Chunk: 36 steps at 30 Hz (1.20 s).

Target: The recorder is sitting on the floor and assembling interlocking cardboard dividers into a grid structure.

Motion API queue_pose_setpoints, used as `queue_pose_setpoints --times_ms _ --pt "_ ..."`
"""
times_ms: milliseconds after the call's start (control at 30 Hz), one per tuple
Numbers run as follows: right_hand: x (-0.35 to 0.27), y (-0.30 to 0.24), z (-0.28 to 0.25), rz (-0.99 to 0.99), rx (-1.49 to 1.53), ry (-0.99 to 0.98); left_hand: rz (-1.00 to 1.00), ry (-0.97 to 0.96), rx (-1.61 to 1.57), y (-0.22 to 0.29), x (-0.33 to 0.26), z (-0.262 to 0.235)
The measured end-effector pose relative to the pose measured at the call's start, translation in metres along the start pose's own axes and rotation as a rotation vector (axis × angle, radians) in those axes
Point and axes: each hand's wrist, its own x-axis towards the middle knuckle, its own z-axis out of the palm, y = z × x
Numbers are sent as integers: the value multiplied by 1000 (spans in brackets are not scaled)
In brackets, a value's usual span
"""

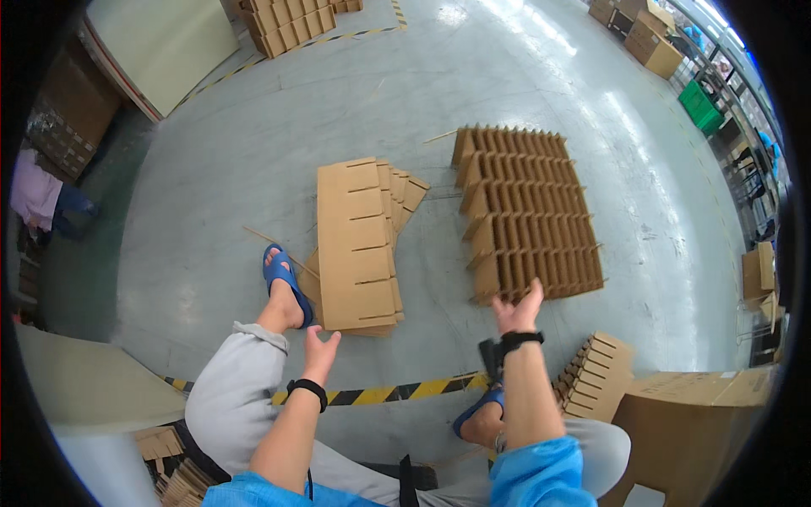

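My left hand point(320, 353) is beside the near end of a loose stack of flat slotted cardboard sheets point(348, 245), thumb and fingers apart with nothing held. The sheets are fanned, with slots along their right side. My right hand point(518, 313) is at the near edge of an assembled cardboard divider grid point(532, 211), its fingers spread. Whether its fingertips touch the grid, I cannot tell. The grid lies on the floor to the right of the sheets, its many thin cells facing up.
More slotted cardboard point(596, 376) leans beside a large carton point(701, 393) at the near right. Another divider stack point(287, 25) stands at the far left. Yellow-black tape point(397, 394) crosses the floor by my feet. A person point(46, 194) is at the left; a green crate point(701, 107) sits far right.
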Motion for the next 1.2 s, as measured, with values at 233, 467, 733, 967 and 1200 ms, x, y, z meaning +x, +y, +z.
queue_pose_setpoints --times_ms 233,467,733,967,1200 --pt "93 -69 55 -45 -79 -84 5 9 52 -6 40 39" --pt "113 -20 61 -582 -556 102 188 232 -153 -27 41 59" --pt "-17 171 69 -74 -1689 -277 179 248 -53 14 11 92" --pt "-53 155 76 -419 -1608 -322 101 190 -232 27 -10 99" --pt "-129 82 100 -592 -1556 -555 -313 -254 -874 76 -36 58"
